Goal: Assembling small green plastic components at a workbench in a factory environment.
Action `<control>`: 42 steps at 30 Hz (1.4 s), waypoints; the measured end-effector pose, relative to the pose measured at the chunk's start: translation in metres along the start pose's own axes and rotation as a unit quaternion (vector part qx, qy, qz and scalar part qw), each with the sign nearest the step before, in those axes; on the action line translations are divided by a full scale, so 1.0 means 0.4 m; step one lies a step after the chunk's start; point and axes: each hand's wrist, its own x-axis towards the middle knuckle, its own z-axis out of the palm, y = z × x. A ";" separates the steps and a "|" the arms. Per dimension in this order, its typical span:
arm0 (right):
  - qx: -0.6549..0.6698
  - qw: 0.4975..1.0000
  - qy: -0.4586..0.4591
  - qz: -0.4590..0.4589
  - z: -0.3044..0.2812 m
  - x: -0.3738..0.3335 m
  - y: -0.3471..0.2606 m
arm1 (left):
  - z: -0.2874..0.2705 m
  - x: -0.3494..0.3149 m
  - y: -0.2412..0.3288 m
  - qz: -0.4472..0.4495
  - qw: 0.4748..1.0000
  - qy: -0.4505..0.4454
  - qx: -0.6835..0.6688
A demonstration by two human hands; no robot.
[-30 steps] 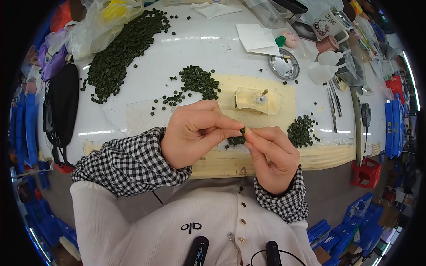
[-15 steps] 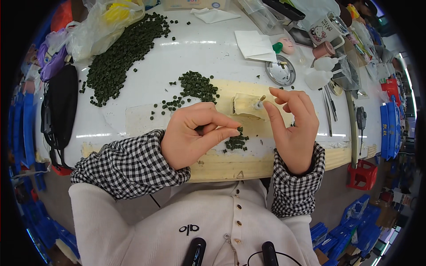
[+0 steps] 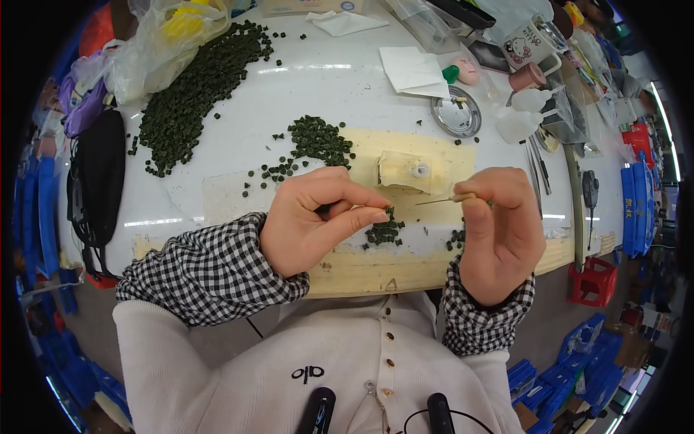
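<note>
White round table (image 3: 347, 79), centre frame, w/ yellowish mat (image 3: 441, 155); blue crates (image 3: 636, 210) at right edge. Clear plastic bag (image 3: 163, 43) upper left, white paper (image 3: 412, 69) top centre. Left hand (image 3: 314, 217) pinched shut on small green pellet (image 3: 323, 210); right hand (image 3: 502, 228) closed round thin stick (image 3: 437, 200), centre-right.

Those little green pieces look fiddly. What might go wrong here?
The left hand pinches a tiny green piece at its fingertips above a small pile of green pieces; if it slipped, it would likely vanish among them. The right hand holds a thin stick pointing toward the left fingers, so a jerk might poke them. Another small pile lies near the table's front edge, where a sleeve could sweep pieces off.
</note>
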 end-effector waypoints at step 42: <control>-0.153 0.988 -0.006 -0.003 0.045 0.013 0.071 | 0.000 -0.002 0.002 0.036 0.999 0.013 0.032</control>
